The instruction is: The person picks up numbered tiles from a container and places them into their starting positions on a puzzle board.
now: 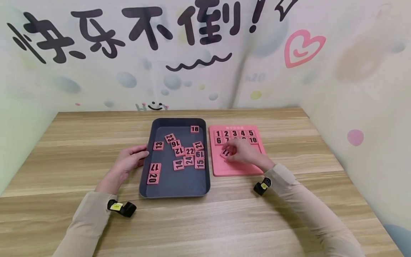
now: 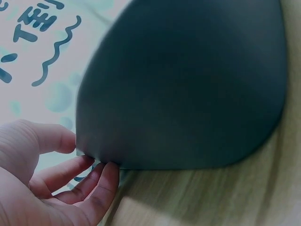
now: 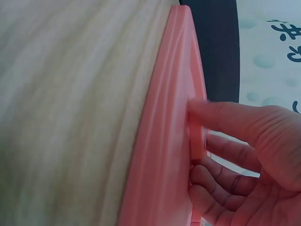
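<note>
My right hand [image 1: 243,151] pinches tile 11 [image 1: 225,153] over the board [image 1: 223,169]; my left hand [image 1: 127,162], fingers loose, touches the tray [image 1: 176,186].

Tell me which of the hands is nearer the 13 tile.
Left. The left hand touches the left side of the tray, near the 13 tile; the right hand is farther off, over the pink board.
</note>
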The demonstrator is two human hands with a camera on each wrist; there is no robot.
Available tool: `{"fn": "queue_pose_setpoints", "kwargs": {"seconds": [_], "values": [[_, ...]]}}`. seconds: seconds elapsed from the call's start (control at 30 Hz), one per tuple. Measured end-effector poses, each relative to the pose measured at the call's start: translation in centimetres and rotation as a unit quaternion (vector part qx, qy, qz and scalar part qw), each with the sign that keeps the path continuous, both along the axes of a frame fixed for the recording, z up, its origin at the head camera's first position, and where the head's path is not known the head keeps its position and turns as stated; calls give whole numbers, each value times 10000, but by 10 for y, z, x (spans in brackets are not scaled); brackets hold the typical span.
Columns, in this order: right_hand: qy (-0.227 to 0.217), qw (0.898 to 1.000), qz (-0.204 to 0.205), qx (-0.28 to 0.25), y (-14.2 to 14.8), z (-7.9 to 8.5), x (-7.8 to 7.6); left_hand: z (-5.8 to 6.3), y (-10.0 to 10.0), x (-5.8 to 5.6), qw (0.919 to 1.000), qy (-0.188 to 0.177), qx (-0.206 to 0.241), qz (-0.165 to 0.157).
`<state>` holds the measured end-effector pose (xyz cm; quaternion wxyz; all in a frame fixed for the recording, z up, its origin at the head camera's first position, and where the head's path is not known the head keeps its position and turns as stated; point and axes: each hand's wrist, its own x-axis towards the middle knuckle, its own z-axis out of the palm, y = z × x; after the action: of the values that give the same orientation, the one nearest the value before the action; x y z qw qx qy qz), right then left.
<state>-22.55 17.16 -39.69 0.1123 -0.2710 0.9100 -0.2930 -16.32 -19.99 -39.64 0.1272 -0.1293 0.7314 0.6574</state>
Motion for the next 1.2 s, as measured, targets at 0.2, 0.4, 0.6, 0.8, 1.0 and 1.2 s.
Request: {"fn": "queue_pose_setpoints", "kwargs": {"seconds": [0.2, 0.4, 0.6, 0.8, 1.0, 1.2], "values": [[-27, 9999, -63, -82, -1, 0, 1, 0, -1, 0, 10000, -10, -63, -18], [-143, 9999, -14, -35, 1, 4, 3, -1, -1, 0, 10000, 3, -68, -51], [-84, 9989, -407, 213, -2, 3, 3, 0, -1, 1, 10000, -4, -47, -43], [-311, 9935, -956, 526, -11, 5, 4, 0, -1, 1, 10000, -5, -49, -42], [-462, 9924, -879, 733, -13, 11, 3, 0, -1, 0, 10000, 8, -81, -17], [-511, 9924, -869, 711, -13, 11, 2, -1, -1, 0, 9999, 13, -131, -28]]}}
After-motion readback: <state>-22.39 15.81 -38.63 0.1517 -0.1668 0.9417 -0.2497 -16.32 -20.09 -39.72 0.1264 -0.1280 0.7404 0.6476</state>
